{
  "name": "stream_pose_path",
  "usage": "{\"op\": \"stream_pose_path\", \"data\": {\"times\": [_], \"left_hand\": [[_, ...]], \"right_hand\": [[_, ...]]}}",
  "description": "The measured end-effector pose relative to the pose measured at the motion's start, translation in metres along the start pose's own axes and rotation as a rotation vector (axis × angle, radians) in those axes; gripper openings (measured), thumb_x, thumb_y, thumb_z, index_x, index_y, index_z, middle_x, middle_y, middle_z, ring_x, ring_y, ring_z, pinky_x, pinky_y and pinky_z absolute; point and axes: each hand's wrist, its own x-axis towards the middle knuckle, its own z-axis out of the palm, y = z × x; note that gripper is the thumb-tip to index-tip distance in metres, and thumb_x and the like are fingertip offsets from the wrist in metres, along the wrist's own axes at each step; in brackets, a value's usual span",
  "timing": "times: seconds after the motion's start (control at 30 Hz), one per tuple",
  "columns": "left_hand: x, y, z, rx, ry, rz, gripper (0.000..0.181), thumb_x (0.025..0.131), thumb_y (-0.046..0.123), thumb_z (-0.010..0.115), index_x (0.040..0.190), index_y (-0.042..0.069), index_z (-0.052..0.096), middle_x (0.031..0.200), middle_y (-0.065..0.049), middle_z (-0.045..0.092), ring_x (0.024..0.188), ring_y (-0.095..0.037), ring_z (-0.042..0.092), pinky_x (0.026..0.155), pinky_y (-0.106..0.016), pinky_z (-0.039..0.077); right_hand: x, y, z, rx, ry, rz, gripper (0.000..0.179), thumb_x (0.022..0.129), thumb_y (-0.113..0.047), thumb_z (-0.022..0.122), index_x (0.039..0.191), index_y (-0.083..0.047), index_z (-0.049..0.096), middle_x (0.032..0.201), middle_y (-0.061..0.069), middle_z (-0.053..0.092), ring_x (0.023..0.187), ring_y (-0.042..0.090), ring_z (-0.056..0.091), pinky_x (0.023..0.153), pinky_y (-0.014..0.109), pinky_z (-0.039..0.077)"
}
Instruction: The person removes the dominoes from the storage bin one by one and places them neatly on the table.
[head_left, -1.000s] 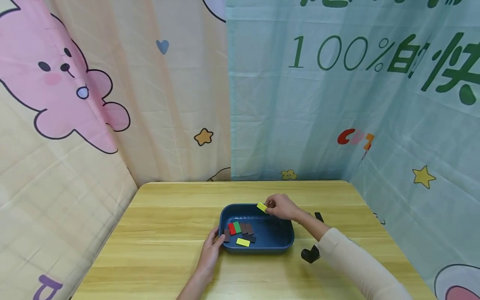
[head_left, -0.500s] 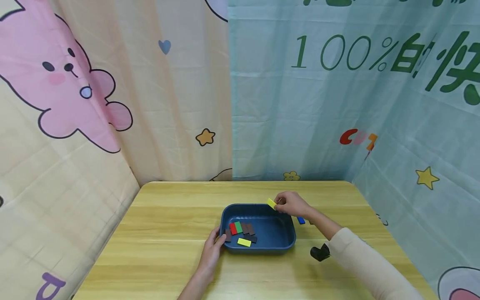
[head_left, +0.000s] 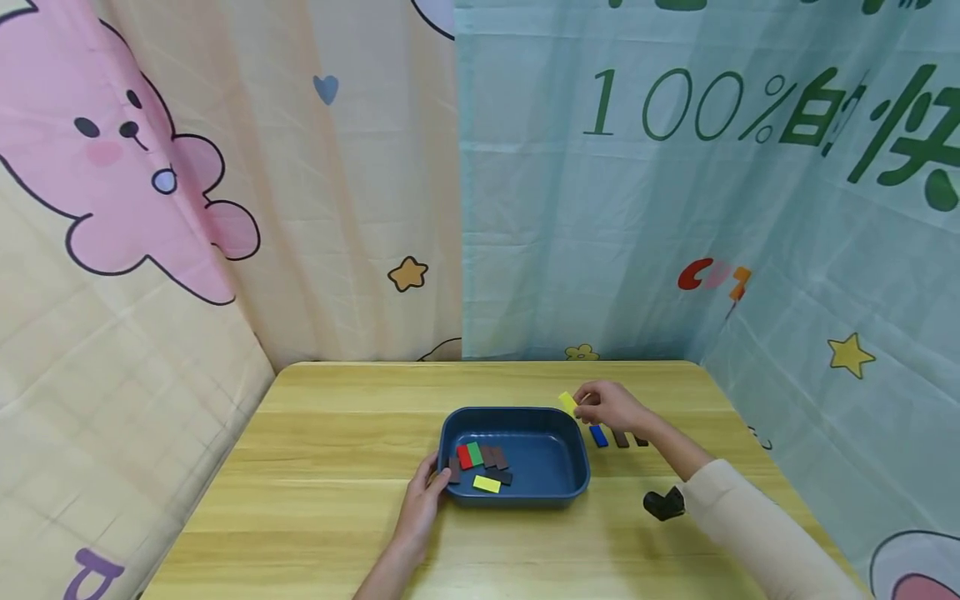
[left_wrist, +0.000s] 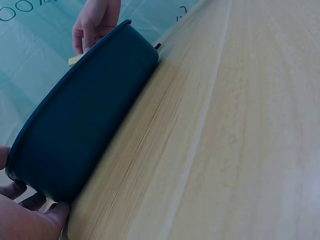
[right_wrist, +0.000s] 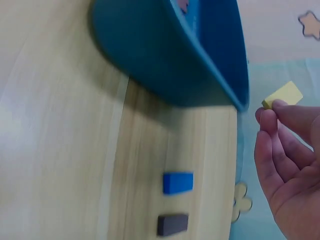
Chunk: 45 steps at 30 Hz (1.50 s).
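Observation:
My right hand (head_left: pixel 609 406) pinches a yellow block (right_wrist: pixel 287 94) between thumb and fingertips, raised beside the back right corner of a dark blue plastic basin (head_left: pixel 540 454). The left front corner of that basin is gripped by my left hand (head_left: pixel 417 504), thumb at the rim and fingers against the outer wall. Toward the basin's left side lie a red block (head_left: pixel 465 457), a green block (head_left: pixel 475 454), another yellow block (head_left: pixel 487 484), a black block (head_left: pixel 500 477) and several brown blocks (head_left: pixel 489 457).
Right of the basin, a blue block (head_left: pixel 598 436), a brown block (head_left: pixel 620 438) and a darker block (head_left: pixel 641 441) lie in a row on the wooden table (head_left: pixel 322 467). Near my right forearm is a black object (head_left: pixel 663 503). Printed curtains (head_left: pixel 360 192) hang behind the table.
My right hand has moved right with the yellow block, from over the basin's back rim to its back right corner. The blocks on the table now show. The left hand keeps its grip.

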Motion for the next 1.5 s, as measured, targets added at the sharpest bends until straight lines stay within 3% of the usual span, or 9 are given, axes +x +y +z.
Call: {"op": "stream_pose_path", "data": {"times": [0.37, 0.53, 0.87, 1.1, 1.33, 1.5], "left_hand": [[0.002, -0.001, 0.002, -0.001, 0.006, 0.005, 0.047, 0.111, 0.014, 0.047, 0.152, -0.008, 0.039, 0.157, -0.03, 0.034, 0.141, -0.044, 0.037, 0.116, -0.058, 0.033], [0.003, -0.003, 0.002, 0.006, 0.018, 0.003, 0.047, 0.111, 0.014, 0.047, 0.152, -0.007, 0.04, 0.157, -0.03, 0.035, 0.141, -0.044, 0.038, 0.116, -0.058, 0.033], [0.003, -0.006, 0.003, 0.025, 0.036, -0.011, 0.049, 0.111, 0.016, 0.046, 0.153, -0.007, 0.038, 0.157, -0.032, 0.033, 0.142, -0.046, 0.036, 0.116, -0.06, 0.032], [0.003, -0.004, 0.005, 0.016, 0.016, 0.008, 0.049, 0.112, 0.015, 0.045, 0.154, -0.008, 0.036, 0.157, -0.031, 0.032, 0.14, -0.044, 0.038, 0.115, -0.058, 0.035], [0.003, -0.004, 0.005, 0.05, 0.028, 0.015, 0.047, 0.111, 0.016, 0.046, 0.153, -0.006, 0.039, 0.157, -0.03, 0.035, 0.142, -0.044, 0.036, 0.116, -0.058, 0.033], [0.004, -0.005, 0.004, 0.059, 0.031, 0.009, 0.046, 0.111, 0.015, 0.046, 0.152, -0.006, 0.04, 0.156, -0.031, 0.035, 0.143, -0.046, 0.034, 0.116, -0.059, 0.032]], "right_hand": [[-0.023, 0.044, -0.025, 0.04, 0.1, 0.101, 0.016, 0.101, -0.007, 0.067, 0.11, 0.005, 0.065, 0.101, 0.024, 0.072, 0.095, 0.041, 0.07, 0.08, 0.051, 0.06], [-0.036, 0.065, -0.034, 0.049, 0.173, 0.138, 0.02, 0.101, -0.006, 0.066, 0.113, 0.01, 0.063, 0.099, 0.024, 0.071, 0.092, 0.038, 0.07, 0.078, 0.046, 0.061], [-0.055, 0.103, -0.047, 0.068, 0.22, 0.212, 0.023, 0.101, -0.004, 0.065, 0.115, 0.015, 0.061, 0.097, 0.016, 0.073, 0.087, 0.029, 0.071, 0.074, 0.038, 0.061], [-0.066, 0.12, -0.055, 0.07, 0.244, 0.27, 0.018, 0.1, -0.002, 0.065, 0.108, 0.014, 0.062, 0.09, 0.01, 0.072, 0.077, 0.018, 0.066, 0.065, 0.028, 0.058], [-0.071, 0.128, -0.055, 0.052, 0.195, 0.266, 0.016, 0.098, -0.004, 0.067, 0.101, 0.011, 0.066, 0.08, 0.007, 0.069, 0.071, 0.017, 0.062, 0.06, 0.028, 0.056], [-0.069, 0.126, -0.053, 0.008, 0.225, 0.332, 0.015, 0.096, -0.008, 0.071, 0.097, 0.006, 0.067, 0.077, 0.006, 0.066, 0.068, 0.018, 0.062, 0.058, 0.029, 0.055]]}}
